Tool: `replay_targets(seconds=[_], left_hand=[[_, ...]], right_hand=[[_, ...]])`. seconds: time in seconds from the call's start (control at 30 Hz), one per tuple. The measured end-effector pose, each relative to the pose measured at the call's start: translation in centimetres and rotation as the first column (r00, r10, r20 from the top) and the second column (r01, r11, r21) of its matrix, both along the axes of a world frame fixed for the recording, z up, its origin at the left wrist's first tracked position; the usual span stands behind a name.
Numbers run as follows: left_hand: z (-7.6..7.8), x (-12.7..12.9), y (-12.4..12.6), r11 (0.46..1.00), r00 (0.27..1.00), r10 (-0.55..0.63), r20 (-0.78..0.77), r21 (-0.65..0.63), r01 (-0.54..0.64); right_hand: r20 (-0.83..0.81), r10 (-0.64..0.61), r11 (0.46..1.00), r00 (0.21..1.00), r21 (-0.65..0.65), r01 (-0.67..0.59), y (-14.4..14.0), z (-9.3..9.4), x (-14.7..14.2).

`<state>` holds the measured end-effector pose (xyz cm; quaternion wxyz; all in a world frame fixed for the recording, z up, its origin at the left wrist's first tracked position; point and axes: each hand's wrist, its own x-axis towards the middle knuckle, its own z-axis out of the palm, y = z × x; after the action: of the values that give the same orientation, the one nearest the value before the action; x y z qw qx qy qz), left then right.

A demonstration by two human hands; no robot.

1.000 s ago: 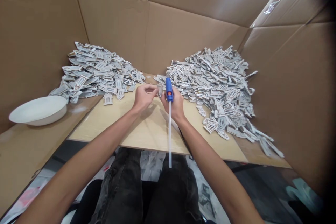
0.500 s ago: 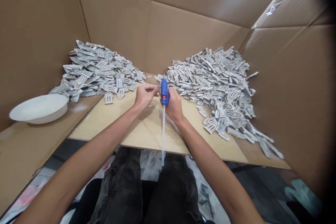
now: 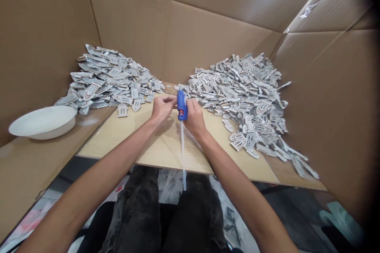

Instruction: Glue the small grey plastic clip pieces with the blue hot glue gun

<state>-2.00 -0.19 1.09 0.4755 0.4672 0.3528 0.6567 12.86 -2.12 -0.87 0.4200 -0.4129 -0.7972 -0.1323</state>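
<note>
My right hand (image 3: 194, 116) is wrapped round a blue hot glue gun (image 3: 181, 106), its nozzle pointing away from me. A long translucent glue stick (image 3: 183, 150) sticks out of its back end and hangs past the board's near edge. Just left of the gun is my left hand (image 3: 163, 107), with its fingers pinched together. What they hold, if anything, is hidden beside the gun. Both hands are above the pale wooden board (image 3: 118, 142).
Heaps of small grey-white arched pieces lie on the left (image 3: 115, 75) and right (image 3: 237, 87). A white bowl (image 3: 44, 123) stands at far left. Cardboard walls (image 3: 208, 35) enclose the back and sides. My legs (image 3: 142, 213) are below the board's front edge.
The glue gun has shifted slightly left and its nozzle now leans left, with my right hand following. The glue stick's tail is more slanted. My left hand has barely moved.
</note>
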Motion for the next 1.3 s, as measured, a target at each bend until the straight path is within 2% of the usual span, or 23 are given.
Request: replay_targets(seconds=[0.13, 0.3, 0.63, 0.87, 1.07, 1.3], left_hand=[[-0.1, -0.1, -0.1, 1.000, 1.000, 0.007, 0.007, 0.012, -0.007], [-0.4, -0.2, 0.1, 0.998, 1.000, 0.020, 0.004, 0.055, -0.020], [-0.3, -0.7, 0.2, 0.992, 0.994, 0.037, -0.107, 0.121, -0.024], [-0.5, -0.6, 0.5, 0.991, 0.994, 0.019, -0.111, 0.132, -0.004], [-0.2, -0.6, 0.3, 0.993, 0.996, -0.019, -0.082, 0.112, 0.028], [0.1, -0.5, 0.1, 0.995, 0.997, 0.011, -0.082, 0.096, -0.003]], right_hand=[[-0.039, 0.019, 1.000, 0.999, -0.008, -0.020, 0.0, 0.0, 0.0], [-0.184, 0.041, 0.998, 0.982, -0.032, -0.048, 0.0, 0.1, 0.1], [-0.385, 0.006, 0.974, 0.923, -0.207, -0.093, -1.0, 1.3, 0.1], [-0.452, 0.003, 0.958, 0.892, -0.254, -0.131, -0.8, 1.4, 0.7], [-0.532, 0.075, 0.954, 0.843, -0.208, -0.216, -0.2, 0.8, 1.0], [-0.481, 0.032, 0.961, 0.876, -0.225, -0.159, -0.6, 1.2, 0.9]])
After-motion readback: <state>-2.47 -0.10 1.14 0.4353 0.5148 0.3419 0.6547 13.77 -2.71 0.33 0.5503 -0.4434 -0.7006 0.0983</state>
